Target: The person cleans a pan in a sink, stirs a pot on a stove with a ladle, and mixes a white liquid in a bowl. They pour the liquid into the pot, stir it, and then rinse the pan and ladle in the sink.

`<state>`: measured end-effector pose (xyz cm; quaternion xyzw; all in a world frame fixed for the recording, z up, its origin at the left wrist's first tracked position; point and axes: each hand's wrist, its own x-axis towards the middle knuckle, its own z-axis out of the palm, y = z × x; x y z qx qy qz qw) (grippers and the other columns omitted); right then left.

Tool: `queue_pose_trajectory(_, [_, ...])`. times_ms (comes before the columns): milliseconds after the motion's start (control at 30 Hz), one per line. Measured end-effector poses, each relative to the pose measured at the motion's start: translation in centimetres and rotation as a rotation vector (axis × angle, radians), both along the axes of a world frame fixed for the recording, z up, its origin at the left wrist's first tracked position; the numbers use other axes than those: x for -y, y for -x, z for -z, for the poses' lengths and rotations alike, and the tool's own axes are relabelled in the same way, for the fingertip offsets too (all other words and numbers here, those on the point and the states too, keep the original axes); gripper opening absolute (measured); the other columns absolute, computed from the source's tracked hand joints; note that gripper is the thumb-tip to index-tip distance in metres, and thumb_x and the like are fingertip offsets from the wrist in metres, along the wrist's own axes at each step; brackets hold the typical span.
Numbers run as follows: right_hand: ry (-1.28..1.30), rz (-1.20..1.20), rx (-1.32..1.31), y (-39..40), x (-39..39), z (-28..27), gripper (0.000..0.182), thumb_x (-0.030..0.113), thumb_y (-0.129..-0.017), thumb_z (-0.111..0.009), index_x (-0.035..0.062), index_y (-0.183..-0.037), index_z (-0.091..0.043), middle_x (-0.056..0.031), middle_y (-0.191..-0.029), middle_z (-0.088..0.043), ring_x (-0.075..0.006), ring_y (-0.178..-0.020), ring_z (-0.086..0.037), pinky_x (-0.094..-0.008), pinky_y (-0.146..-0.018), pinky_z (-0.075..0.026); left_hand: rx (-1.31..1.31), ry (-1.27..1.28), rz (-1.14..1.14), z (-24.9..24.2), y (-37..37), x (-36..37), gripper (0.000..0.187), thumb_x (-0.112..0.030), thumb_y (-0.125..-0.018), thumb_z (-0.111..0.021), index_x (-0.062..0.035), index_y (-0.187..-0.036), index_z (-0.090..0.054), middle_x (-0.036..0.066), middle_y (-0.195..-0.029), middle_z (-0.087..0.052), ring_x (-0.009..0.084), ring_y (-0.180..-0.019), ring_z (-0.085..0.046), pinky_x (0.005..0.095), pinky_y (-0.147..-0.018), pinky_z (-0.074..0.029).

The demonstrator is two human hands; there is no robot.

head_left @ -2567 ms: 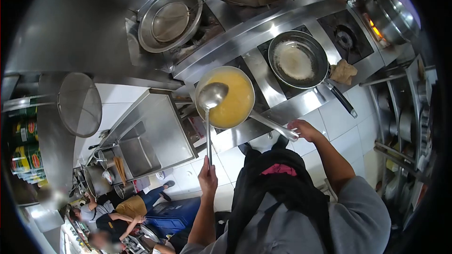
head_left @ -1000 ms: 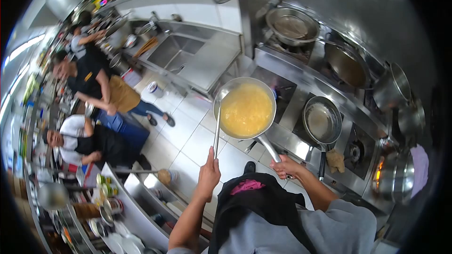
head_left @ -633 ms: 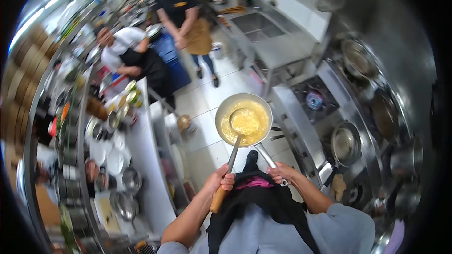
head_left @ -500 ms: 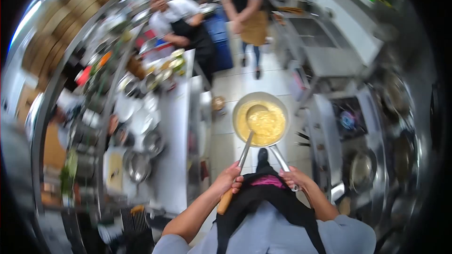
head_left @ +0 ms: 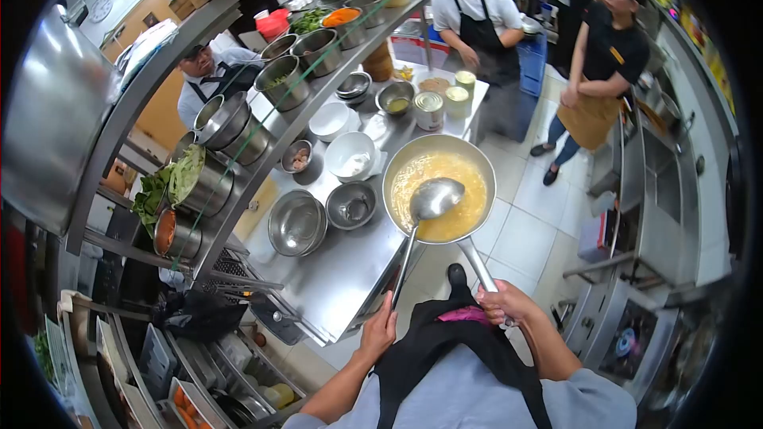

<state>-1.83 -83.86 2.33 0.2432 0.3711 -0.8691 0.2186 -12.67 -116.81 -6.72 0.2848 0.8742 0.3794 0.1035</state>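
My left hand [head_left: 379,332] is wrapped round the long handle of a metal ladle [head_left: 438,197]. The ladle's rounded bowl lies over yellow, soupy food [head_left: 465,218] inside a pan [head_left: 435,144]. With its fingers closed, my right hand [head_left: 507,303] grips the metal handle of that pan. The pan is held out in front of my body, beside the corner of a steel worktable [head_left: 326,290].
Metal bowls [head_left: 297,222], white bowls [head_left: 350,156] and open cans [head_left: 429,111] stand on the worktable. Above it, a shelf carries metal containers [head_left: 278,83]. Several people stand nearby, one in a tan apron [head_left: 592,121]. A lit burner [head_left: 626,342] is at right.
My view has turned left toward the worktable, carrying the pan and ladle nearer to it. The ladle's bowl now lies with its shiny back upward, and the food looks runnier.
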Motion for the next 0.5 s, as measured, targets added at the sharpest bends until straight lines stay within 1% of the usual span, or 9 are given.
queue_pose_trajectory(100, [-0.027, -0.107, 0.012, 6.6, -2.9, 0.4, 0.025, 0.013, -0.092, -0.068, 0.0127, -0.088, -0.043, 0.005, -0.058, -0.035, -0.0063, -0.043, -0.034, -0.0248, -0.038, -0.031, 0.047, -0.038, -0.128, 0.0, 3.3, -2.8, 0.055, -0.011, -0.096, -0.056, -0.0045, -0.149, -0.038, 0.027, -0.128, -0.06, 0.0422, -0.108, -0.064, 0.0431, -0.087, -0.053])
queue_pose_trajectory(133, [-0.056, -0.142, 0.004, 8.7, -3.7, 0.8, 0.025, 0.012, -0.092, -0.067, 0.0124, -0.088, -0.043, 0.0047, -0.058, -0.036, -0.0068, -0.043, -0.035, -0.0252, -0.038, -0.032, 0.112, -0.017, -0.192, -0.5, 4.5, -3.7, 0.056, -0.012, -0.097, -0.055, -0.0082, -0.15, -0.038, 0.028, -0.116, -0.065, 0.0425, -0.1, -0.067, 0.0432, -0.083, -0.053])
queue_pose_trajectory(167, [-0.081, -0.178, -0.003, 10.8, -4.4, 1.1, 0.025, 0.011, -0.092, -0.067, 0.0121, -0.088, -0.043, 0.0043, -0.058, -0.036, -0.0074, -0.043, -0.036, -0.0255, -0.038, -0.032, 0.117, -0.013, -0.22, -1.6, 5.8, -4.6, 0.056, -0.012, -0.097, -0.055, -0.0082, -0.15, -0.038, 0.028, -0.116, -0.065, 0.0425, -0.1, -0.067, 0.0432, -0.083, -0.053])
queue_pose_trajectory(233, [-0.097, -0.224, -0.016, 14.7, -6.0, 1.6, 0.024, 0.009, -0.092, -0.066, 0.0113, -0.089, -0.043, 0.0032, -0.058, -0.037, -0.0091, -0.043, -0.038, -0.0271, -0.038, -0.034, 0.177, -0.017, -0.307, -2.9, 8.2, -6.3, 0.056, -0.014, -0.098, -0.054, -0.0123, -0.152, -0.037, 0.026, -0.103, -0.069, 0.0417, -0.092, -0.069, 0.0435, -0.08, -0.053])
queue_pose_trajectory(267, [-0.11, -0.237, -0.023, 16.6, -6.9, 1.7, 0.023, 0.008, -0.091, -0.067, 0.0109, -0.09, -0.044, 0.0028, -0.058, -0.038, -0.0098, -0.042, -0.038, -0.0278, -0.038, -0.034, 0.132, -0.012, -0.328, -3.3, 9.4, -7.0, 0.056, -0.016, -0.099, -0.053, -0.0141, -0.153, -0.035, 0.025, -0.095, -0.069, 0.0403, -0.088, -0.07, 0.0418, -0.078, -0.053])
queue_pose_trajectory(300, [-0.122, -0.249, -0.03, 18.5, -7.7, 1.8, 0.023, 0.008, -0.091, -0.067, 0.0106, -0.091, -0.044, 0.0023, -0.058, -0.038, -0.0105, -0.042, -0.039, -0.0285, -0.038, -0.035, 0.136, -0.01, -0.352, -3.7, 10.6, -7.6, 0.056, -0.016, -0.099, -0.053, -0.0141, -0.153, -0.035, 0.025, -0.095, -0.069, 0.0403, -0.088, -0.07, 0.0418, -0.078, -0.053])
queue_pose_trajectory(367, [-0.139, -0.298, -0.027, 22.0, -9.3, 1.8, 0.022, 0.008, -0.091, -0.067, 0.0103, -0.092, -0.045, 0.0018, -0.059, -0.04, -0.0108, -0.042, -0.039, -0.0295, -0.038, -0.035, 0.211, 0.027, -0.414, -4.6, 12.7, -8.6, 0.056, -0.018, -0.1, -0.052, -0.0161, -0.153, -0.034, 0.025, -0.091, -0.068, 0.038, -0.079, -0.069, 0.04, -0.075, -0.052])
queue_pose_trajectory(400, [-0.171, -0.318, -0.033, 23.6, -10.0, 1.5, 0.022, 0.008, -0.091, -0.067, 0.0103, -0.092, -0.045, 0.0018, -0.058, -0.04, -0.0107, -0.042, -0.039, -0.0294, -0.038, -0.035, 0.142, -0.024, -0.42, -4.4, 13.9, -9.1, 0.056, -0.019, -0.1, -0.051, -0.0182, -0.154, -0.034, 0.022, -0.083, -0.066, 0.0341, -0.071, -0.065, 0.0379, -0.071, -0.051])
queue_pose_trajectory(500, [-0.209, -0.359, -0.043, 27.5, -11.1, 1.3, 0.022, 0.009, -0.09, -0.067, 0.0099, -0.092, -0.045, 0.0017, -0.058, -0.04, -0.0109, -0.04, -0.039, -0.0295, -0.037, -0.035, 0.147, -0.097, -0.471, -5.3, 17.0, -10.0, 0.056, -0.021, -0.1, -0.052, -0.0178, -0.153, -0.034, 0.02, -0.08, -0.064, 0.0297, -0.068, -0.062, 0.0371, -0.07, -0.05])
